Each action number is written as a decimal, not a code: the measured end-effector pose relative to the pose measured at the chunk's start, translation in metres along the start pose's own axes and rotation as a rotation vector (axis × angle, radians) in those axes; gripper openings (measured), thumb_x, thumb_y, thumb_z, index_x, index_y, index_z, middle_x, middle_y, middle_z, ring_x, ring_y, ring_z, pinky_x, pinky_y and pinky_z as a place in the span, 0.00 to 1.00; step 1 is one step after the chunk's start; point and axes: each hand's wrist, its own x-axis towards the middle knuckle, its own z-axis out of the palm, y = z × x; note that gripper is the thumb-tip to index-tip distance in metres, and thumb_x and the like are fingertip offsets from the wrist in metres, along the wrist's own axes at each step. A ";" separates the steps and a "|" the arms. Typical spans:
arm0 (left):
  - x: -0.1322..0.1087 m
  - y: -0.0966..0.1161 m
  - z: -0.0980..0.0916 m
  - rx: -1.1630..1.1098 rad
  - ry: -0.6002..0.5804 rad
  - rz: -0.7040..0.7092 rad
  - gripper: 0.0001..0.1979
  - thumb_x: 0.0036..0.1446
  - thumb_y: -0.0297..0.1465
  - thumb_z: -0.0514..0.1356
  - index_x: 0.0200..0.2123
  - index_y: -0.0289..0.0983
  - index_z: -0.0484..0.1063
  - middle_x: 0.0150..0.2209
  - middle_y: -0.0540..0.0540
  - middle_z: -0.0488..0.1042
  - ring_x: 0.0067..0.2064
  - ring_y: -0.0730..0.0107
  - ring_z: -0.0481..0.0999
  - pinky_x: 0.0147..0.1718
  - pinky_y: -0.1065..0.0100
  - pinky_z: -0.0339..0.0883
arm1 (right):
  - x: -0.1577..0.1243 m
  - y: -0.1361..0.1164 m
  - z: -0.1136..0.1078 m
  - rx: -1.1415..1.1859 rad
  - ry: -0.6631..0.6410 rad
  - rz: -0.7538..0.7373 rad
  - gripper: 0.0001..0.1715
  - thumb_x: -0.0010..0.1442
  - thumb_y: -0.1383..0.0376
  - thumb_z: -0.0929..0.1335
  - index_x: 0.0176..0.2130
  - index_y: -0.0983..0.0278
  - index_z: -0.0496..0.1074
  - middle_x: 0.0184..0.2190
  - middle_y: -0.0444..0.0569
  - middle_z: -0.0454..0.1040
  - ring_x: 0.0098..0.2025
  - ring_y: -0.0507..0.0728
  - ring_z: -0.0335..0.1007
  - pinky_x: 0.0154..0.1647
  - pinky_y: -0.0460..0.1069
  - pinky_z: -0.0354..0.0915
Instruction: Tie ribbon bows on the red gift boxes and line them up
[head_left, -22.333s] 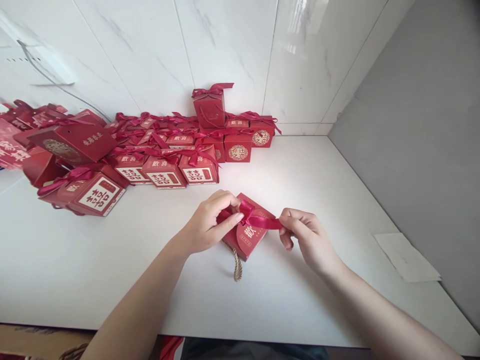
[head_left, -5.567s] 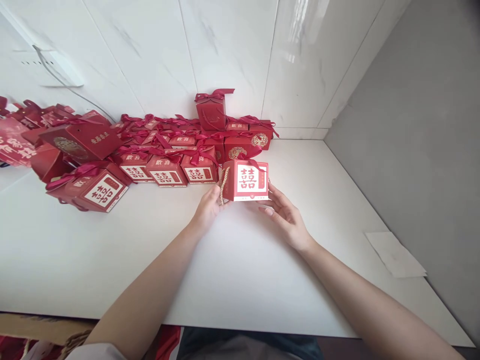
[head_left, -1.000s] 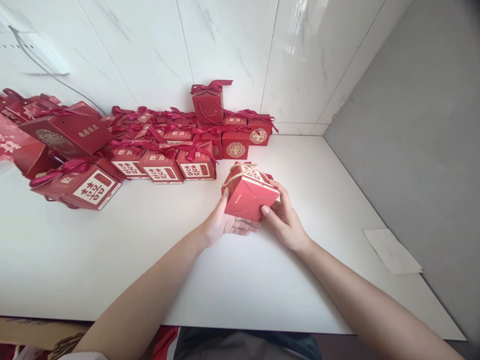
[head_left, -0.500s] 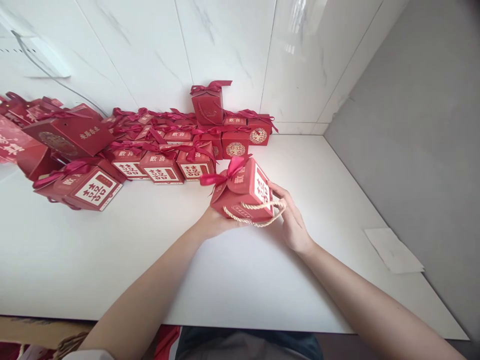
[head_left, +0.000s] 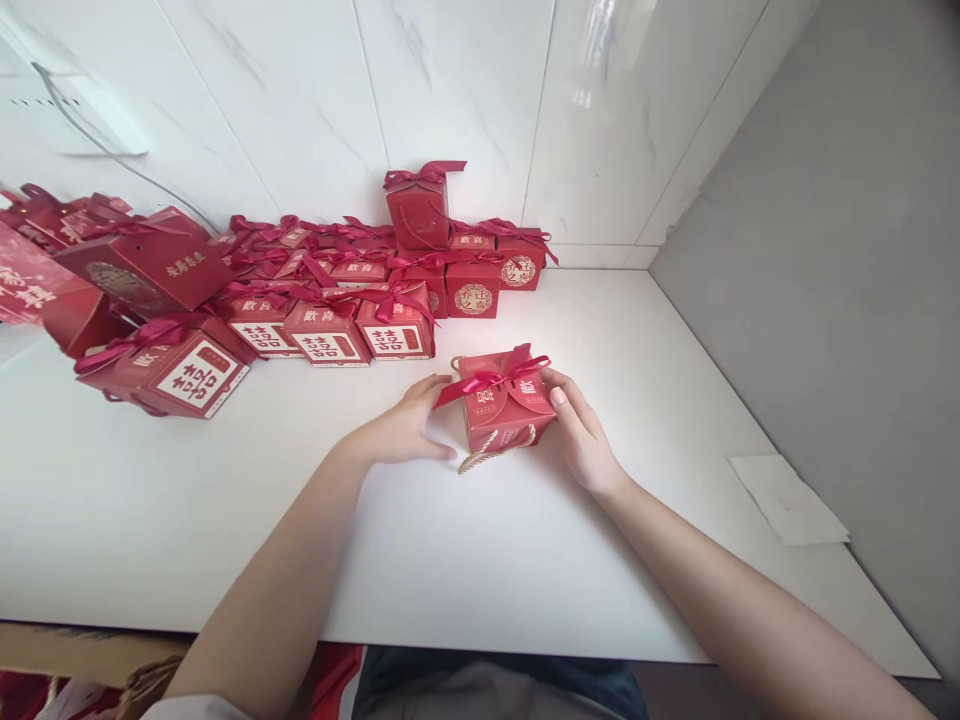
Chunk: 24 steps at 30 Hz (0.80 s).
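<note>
A red gift box (head_left: pixel 510 412) with a pink-red ribbon bow and a twisted cream rope handle stands upright on the white table (head_left: pixel 450 560). To its left is my left hand (head_left: pixel 405 425), thumb and fingers spread apart, with a gap between the palm and the box. My right hand (head_left: pixel 581 430) rests against the box's right side, fingers partly behind it and thumb along the near edge; it is open, touching the box without wrapping round it.
Rows of ribboned red boxes (head_left: pixel 326 335) line the wall, one box (head_left: pixel 418 212) raised on top of others. A larger box pile (head_left: pixel 150 265) is at the left. A white paper (head_left: pixel 787 498) lies at the right edge.
The gift box has come down from a tilted hold to upright on the table, its bow now on top. My left hand has let go and moved left from beneath it.
</note>
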 end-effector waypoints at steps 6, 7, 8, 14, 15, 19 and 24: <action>0.003 -0.003 -0.016 -0.102 0.354 -0.114 0.12 0.56 0.31 0.57 0.43 0.38 0.74 0.49 0.43 0.77 0.52 0.57 0.76 0.55 0.53 0.68 | 0.003 -0.003 -0.001 0.129 -0.027 0.086 0.22 0.66 0.49 0.66 0.55 0.55 0.64 0.56 0.51 0.74 0.53 0.63 0.73 0.56 0.61 0.66; 0.004 0.000 -0.014 -0.103 0.441 -0.087 0.11 0.58 0.32 0.56 0.43 0.38 0.74 0.48 0.43 0.77 0.51 0.58 0.76 0.55 0.54 0.68 | 0.003 -0.004 -0.001 0.151 -0.060 0.083 0.22 0.67 0.49 0.65 0.55 0.55 0.64 0.54 0.51 0.76 0.53 0.62 0.74 0.57 0.61 0.65; 0.004 0.004 -0.012 -0.099 0.505 -0.041 0.12 0.61 0.34 0.55 0.44 0.38 0.74 0.47 0.43 0.77 0.52 0.59 0.76 0.56 0.55 0.67 | 0.002 -0.005 -0.001 0.163 -0.100 0.075 0.22 0.68 0.49 0.63 0.56 0.55 0.63 0.54 0.51 0.76 0.54 0.62 0.73 0.59 0.62 0.62; -0.012 0.039 -0.005 -0.018 0.488 0.336 0.25 0.65 0.47 0.51 0.58 0.39 0.65 0.59 0.39 0.69 0.61 0.55 0.67 0.60 0.54 0.62 | -0.001 -0.006 0.002 0.162 -0.189 0.040 0.25 0.69 0.48 0.61 0.60 0.53 0.62 0.63 0.51 0.67 0.61 0.62 0.66 0.62 0.62 0.60; -0.015 0.046 -0.003 0.057 0.461 0.398 0.28 0.63 0.49 0.55 0.60 0.40 0.63 0.60 0.39 0.67 0.62 0.53 0.66 0.61 0.53 0.61 | -0.001 -0.005 0.003 0.167 -0.189 0.039 0.24 0.69 0.49 0.61 0.60 0.53 0.61 0.63 0.51 0.67 0.61 0.62 0.66 0.61 0.62 0.61; -0.022 0.064 0.009 0.424 0.394 0.549 0.44 0.50 0.49 0.68 0.65 0.42 0.56 0.62 0.38 0.66 0.64 0.48 0.64 0.64 0.51 0.55 | -0.002 -0.006 0.004 0.180 -0.262 -0.022 0.23 0.70 0.50 0.61 0.60 0.52 0.61 0.63 0.49 0.67 0.63 0.61 0.64 0.62 0.62 0.60; -0.026 0.066 0.005 0.455 0.338 0.287 0.51 0.48 0.48 0.70 0.69 0.45 0.48 0.67 0.39 0.57 0.67 0.47 0.59 0.64 0.50 0.57 | -0.005 -0.010 0.005 0.149 -0.308 -0.100 0.23 0.70 0.50 0.61 0.60 0.52 0.62 0.64 0.48 0.66 0.63 0.61 0.63 0.65 0.62 0.56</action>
